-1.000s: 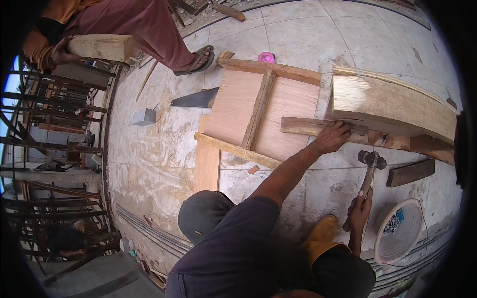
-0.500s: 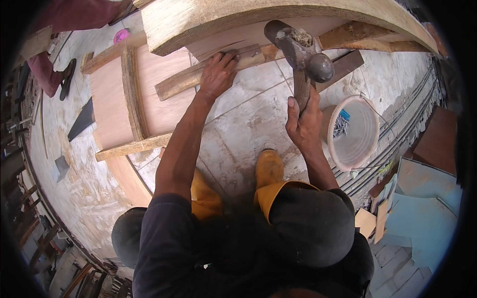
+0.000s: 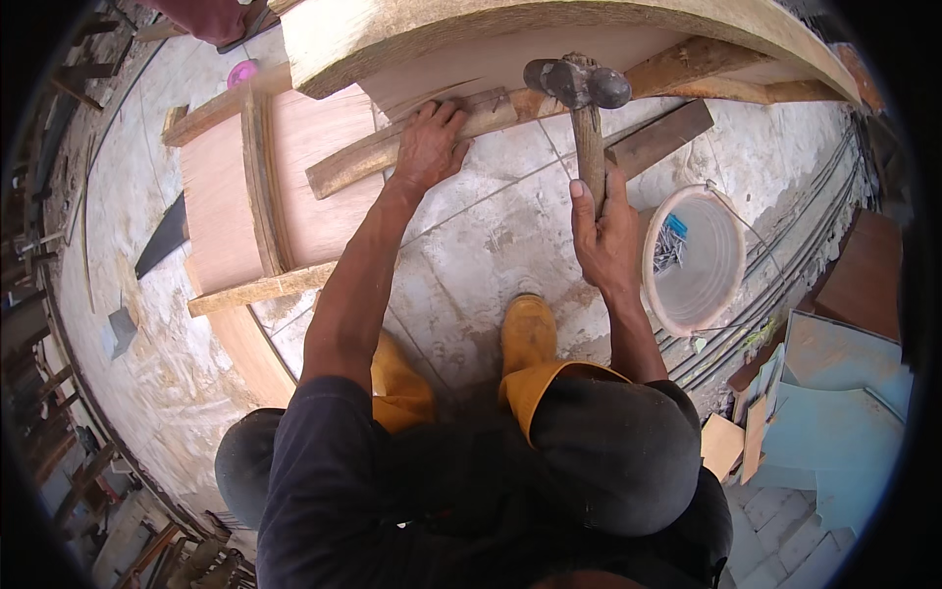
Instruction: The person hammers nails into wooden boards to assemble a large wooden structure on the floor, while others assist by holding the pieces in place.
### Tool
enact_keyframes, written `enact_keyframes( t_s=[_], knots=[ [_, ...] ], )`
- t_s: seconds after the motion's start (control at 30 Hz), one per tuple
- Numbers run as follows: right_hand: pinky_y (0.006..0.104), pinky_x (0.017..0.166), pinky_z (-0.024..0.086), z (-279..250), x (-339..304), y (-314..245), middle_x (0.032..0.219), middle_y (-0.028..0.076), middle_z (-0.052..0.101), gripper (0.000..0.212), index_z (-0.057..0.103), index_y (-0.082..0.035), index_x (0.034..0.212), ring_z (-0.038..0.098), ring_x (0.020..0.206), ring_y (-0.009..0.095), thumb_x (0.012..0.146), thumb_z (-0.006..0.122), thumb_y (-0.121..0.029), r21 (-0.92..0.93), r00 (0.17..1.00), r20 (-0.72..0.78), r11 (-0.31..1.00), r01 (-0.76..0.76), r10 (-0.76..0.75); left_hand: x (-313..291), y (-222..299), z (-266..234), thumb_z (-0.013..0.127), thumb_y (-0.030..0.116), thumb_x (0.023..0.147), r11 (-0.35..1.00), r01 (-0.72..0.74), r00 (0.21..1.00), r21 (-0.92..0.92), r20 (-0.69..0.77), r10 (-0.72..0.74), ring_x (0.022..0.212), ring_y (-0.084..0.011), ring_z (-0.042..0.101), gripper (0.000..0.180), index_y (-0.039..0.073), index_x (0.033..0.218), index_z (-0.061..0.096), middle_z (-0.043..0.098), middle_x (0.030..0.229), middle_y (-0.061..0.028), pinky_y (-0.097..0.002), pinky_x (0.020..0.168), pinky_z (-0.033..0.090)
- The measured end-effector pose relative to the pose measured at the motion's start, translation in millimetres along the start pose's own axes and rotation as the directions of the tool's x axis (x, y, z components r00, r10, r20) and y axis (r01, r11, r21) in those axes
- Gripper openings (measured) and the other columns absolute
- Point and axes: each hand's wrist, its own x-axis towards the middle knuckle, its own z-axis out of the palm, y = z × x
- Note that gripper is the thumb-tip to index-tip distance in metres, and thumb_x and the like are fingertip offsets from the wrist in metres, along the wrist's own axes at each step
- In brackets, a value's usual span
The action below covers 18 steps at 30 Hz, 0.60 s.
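along the lower edge of a big wooden frame (image 3: 471, 39), the left hand (image 3: 432, 147) lies over a wooden batten (image 3: 343, 170), fingers curled across it in a narrow grip, thumb on the near side. the batten's left end reaches over the edge of a pale panel (image 3: 314, 137); its other end runs toward the frame's underside. the right hand (image 3: 603, 236) is closed round the handle of a hammer (image 3: 587, 128), head upward; in this view the head overlaps the frame's lower part, and whether it touches cannot be told. between the two forearms a wide stretch of tiled floor (image 3: 471, 265) gives room, down to the yellow boots (image 3: 530, 334). the right side is tighter: a dark wood block (image 3: 662, 139) lies just beyond the hammer handle, and the rim of a bucket (image 3: 721, 285), with nails (image 3: 669, 250) inside, stands just beside the right wrist.
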Motion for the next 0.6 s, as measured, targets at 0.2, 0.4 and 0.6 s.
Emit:
enact_keyframes(
  t_s=[0.2,0.4,0.6],
  knots=[
    [0.0413,0.055,0.047,7.3,13.7,26.3,0.066,0.016,0.062,0.037,0.051,-0.003,0.127,0.064,0.059,0.028,0.104,0.052,-0.032,0.074,0.981,0.134,0.986,-0.149,0.138,2.2,3.6,8.7,0.074,0.018,0.080,0.998,-0.063,0.992,-0.017,-0.114,0.061,0.106,-0.0274,0.057,0.052,0.012,0.129,0.061,0.060,0.119,-0.0061,-0.0432,0.090,0.050],
    [0.0474,0.055,0.044,7.8,18.0,13.6,0.064,0.020,0.061,0.034,0.050,-0.004,0.126,0.065,0.060,0.036,0.104,0.052,-0.031,0.014,0.997,0.083,1.000,-0.006,0.005,-4.4,-2.9,15.2,0.073,0.021,0.082,0.995,-0.060,0.994,0.080,-0.082,0.067,0.105,-0.0253,0.058,0.050,0.014,0.130,0.062,0.059,0.122,-0.0030,-0.0416,0.087,0.051],
    [0.0542,0.059,0.045,9.0,36.7,3.5,0.070,0.026,0.063,0.035,0.048,-0.007,0.129,0.062,0.072,0.052,0.104,0.052,-0.030,-0.090,0.976,0.219,0.996,0.002,0.017,-0.8,-1.8,11.2,0.071,0.020,0.083,0.994,-0.081,0.987,0.072,-0.136,0.091,0.104,-0.0246,0.058,0.049,0.015,0.131,0.062,0.059,0.122,-0.0020,-0.0409,0.088,0.050]
  ],
)
